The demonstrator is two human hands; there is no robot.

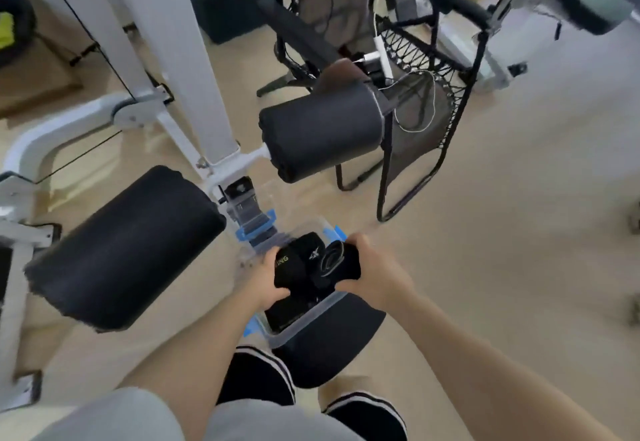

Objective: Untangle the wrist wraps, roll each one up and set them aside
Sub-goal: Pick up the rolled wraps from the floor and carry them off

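A bundle of black wrist wraps point(317, 264) with pale lettering and one coiled end sits just above a clear plastic box point(304, 324) with blue clips. My left hand point(268, 276) grips the bundle's left side. My right hand point(372, 272) grips its right side. More black fabric point(287, 314) lies inside the box. The box rests on a black padded seat point(332, 354) in front of my knees.
A white gym machine frame point(194, 70) rises ahead, with two black foam roller pads point(128, 250) point(322, 134) left of and beyond the box. A black mesh folding chair point(426, 70) stands behind. Beige floor point(502, 215) lies open to the right.
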